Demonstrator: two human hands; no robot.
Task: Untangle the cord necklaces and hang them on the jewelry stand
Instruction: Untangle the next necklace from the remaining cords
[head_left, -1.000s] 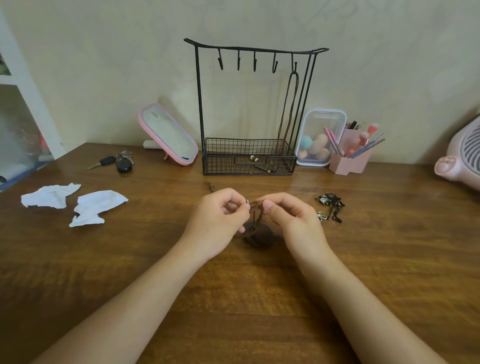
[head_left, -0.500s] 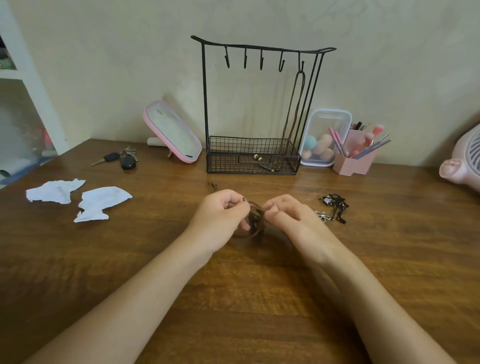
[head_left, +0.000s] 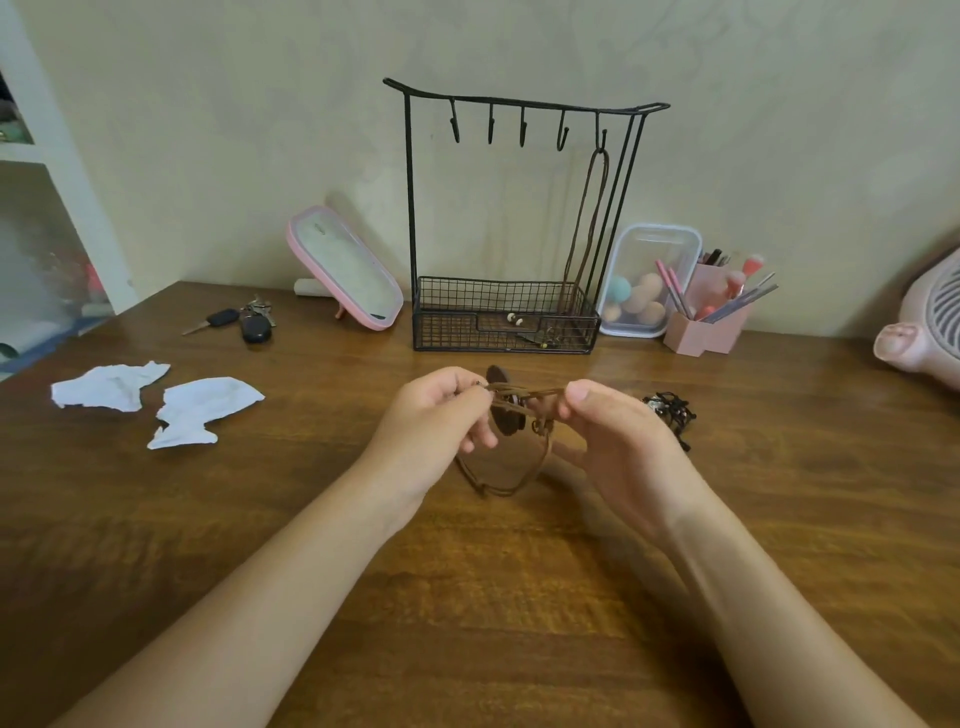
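A brown cord necklace (head_left: 511, 410) with a dark round pendant is stretched between my hands above the wooden table. My left hand (head_left: 439, 415) pinches one end of its cords and my right hand (head_left: 610, 431) pinches the other; a loop of cord sags down between them. A tangle of black cord necklace (head_left: 670, 410) lies on the table just right of my right hand. The black wire jewelry stand (head_left: 410, 208) stands against the wall behind, with one brown cord necklace (head_left: 587, 223) hanging from its rightmost hook into the basket.
A pink mirror (head_left: 345, 267) leans left of the stand, with keys (head_left: 244, 322) beside it. Two torn white papers (head_left: 156, 400) lie at the left. A clear box of sponges (head_left: 644, 280), a pink brush holder (head_left: 706, 327) and a pink fan (head_left: 924, 327) stand at the right.
My hands have pulled apart, drawing the brown cords out straight between them. The pendant now hangs in the gap and a loop has dropped below.
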